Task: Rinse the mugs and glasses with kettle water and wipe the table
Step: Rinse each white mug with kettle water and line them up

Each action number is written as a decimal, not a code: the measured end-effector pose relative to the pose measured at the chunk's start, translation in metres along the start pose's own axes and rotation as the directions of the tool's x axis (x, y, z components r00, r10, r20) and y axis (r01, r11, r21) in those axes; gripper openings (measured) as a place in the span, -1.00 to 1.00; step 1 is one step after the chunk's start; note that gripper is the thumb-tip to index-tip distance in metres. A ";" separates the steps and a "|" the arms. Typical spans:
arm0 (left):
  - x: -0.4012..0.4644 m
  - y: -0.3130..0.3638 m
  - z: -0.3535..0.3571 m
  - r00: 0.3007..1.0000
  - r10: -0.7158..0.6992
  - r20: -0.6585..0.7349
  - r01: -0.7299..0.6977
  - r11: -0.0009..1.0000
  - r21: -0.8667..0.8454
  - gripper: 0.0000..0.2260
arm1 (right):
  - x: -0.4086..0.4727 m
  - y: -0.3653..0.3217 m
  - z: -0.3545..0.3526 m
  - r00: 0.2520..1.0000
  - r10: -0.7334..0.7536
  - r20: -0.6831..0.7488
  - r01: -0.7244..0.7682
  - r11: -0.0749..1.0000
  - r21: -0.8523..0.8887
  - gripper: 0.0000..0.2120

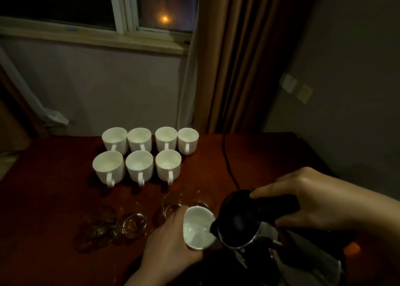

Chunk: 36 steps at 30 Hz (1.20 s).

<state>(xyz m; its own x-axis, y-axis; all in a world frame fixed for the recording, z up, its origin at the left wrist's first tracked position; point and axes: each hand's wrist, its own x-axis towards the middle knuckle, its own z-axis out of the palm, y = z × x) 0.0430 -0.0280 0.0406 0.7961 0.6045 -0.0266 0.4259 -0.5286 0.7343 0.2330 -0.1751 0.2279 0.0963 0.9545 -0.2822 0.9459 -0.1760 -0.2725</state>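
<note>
White mug (199, 228) is tilting under the spout of the steel kettle (244, 225), low on the dark wooden table (54, 199).

Left hand (171, 244) is wrapping its fingers round the mug, while the right hand (303, 201) is gripping the kettle's black handle, with spout and rim touching. Seven more white mugs (138, 155) are standing in two rows farther back, and what seem to be several clear glasses (134, 225) are sitting between them and the hands.
</note>
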 end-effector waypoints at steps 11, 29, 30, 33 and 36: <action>0.001 0.001 0.000 1.000 0.003 -0.008 -0.003 1.000 0.002 -0.39 | -0.003 -0.005 -0.006 1.000 -0.022 0.007 0.022 0.999 0.035 -0.50; 0.006 0.004 -0.012 0.989 -0.106 -0.102 0.082 0.974 -0.213 -0.41 | -0.030 0.014 0.032 0.972 0.184 -0.144 -0.158 0.972 0.172 -0.37; 0.007 0.006 -0.014 0.988 -0.113 -0.106 0.087 0.971 -0.225 -0.42 | -0.032 0.011 0.037 0.958 0.224 -0.182 -0.181 0.958 0.224 -0.41; 0.007 0.009 -0.017 0.987 -0.114 -0.110 0.086 0.968 -0.235 -0.42 | -0.041 0.012 0.051 0.887 0.307 -0.345 -0.170 0.912 0.374 -0.36; 0.008 0.010 -0.016 0.989 -0.104 -0.102 0.080 0.973 -0.215 -0.42 | -0.047 0.014 0.064 0.773 0.410 -0.484 -0.172 0.870 0.462 -0.32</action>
<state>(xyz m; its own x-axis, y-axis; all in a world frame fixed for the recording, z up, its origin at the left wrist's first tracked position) 0.0469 -0.0189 0.0582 0.6993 0.7140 -0.0337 0.3859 -0.3375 0.8586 0.2222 -0.2378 0.1784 0.6123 0.7821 0.1156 0.6631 -0.4284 -0.6139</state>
